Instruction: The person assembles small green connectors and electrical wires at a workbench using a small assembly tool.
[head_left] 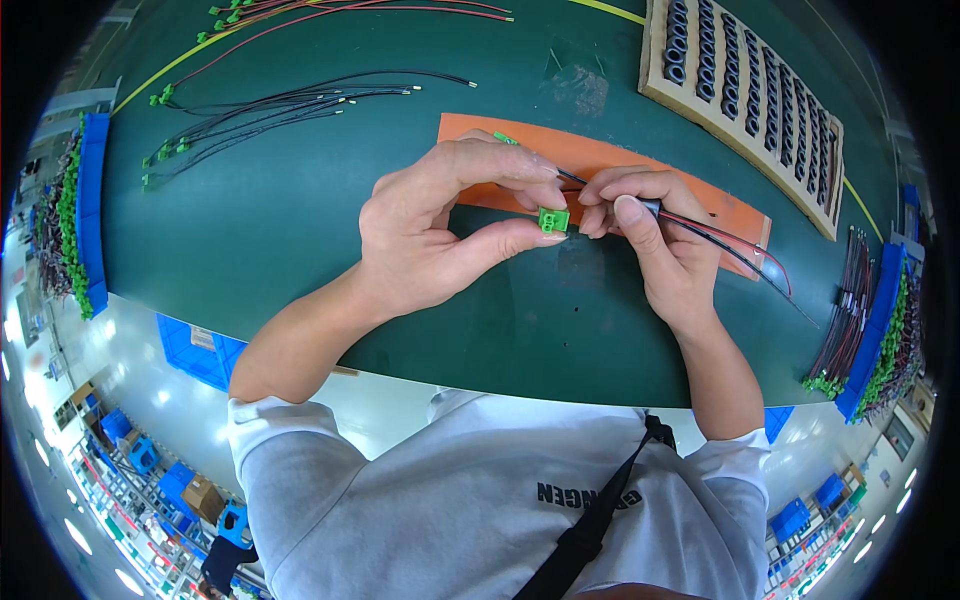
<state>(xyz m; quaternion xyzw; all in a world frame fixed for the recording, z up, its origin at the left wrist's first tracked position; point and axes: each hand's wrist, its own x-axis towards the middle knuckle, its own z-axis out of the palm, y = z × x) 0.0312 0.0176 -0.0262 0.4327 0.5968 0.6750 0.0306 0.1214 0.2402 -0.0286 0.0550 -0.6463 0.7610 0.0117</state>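
Between the thumb and fingertips of my left hand (415,225) is a small green connector (553,221), its face turned up toward me. My right hand (665,235) pinches a black ring-shaped core (651,207) near the thumb. Red and black wires (735,245) pass through the core, their loose ends trailing to the right; black wire also runs between the two hands. A second green piece (506,139) shows just behind my left hand, and my fingers hide what it joins to. Both hands are above an orange mat (735,222) on the green table (450,340).
A shallow tray (653,45) with rows of black cores lies at the far right. Black wires (270,110) and red-black wires (330,8) with green connectors lie at the far left. More wires (850,310) sit at right. Blue bins (94,215) (872,345) flank the table.
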